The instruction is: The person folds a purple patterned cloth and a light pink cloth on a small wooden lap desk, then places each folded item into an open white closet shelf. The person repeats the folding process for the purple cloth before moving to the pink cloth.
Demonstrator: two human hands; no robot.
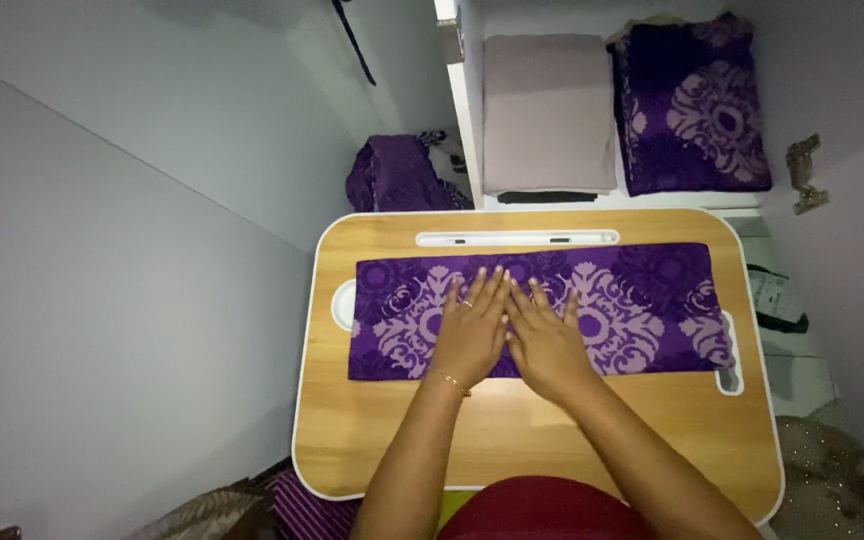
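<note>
**Patterned cloth pressed flat, folded once**

Purple patterned cloth (537,310) is laid as a long folded strip across the wooden lap table (532,440). Left hand (472,335) and right hand (544,345) are pressed on its middle, fingers extended, slightly spread. Further folding seems left; folded cloths (622,115) are stacked beyond.

Likely a home — lap desk (512,425), shelved folded cloths (549,110)
</note>
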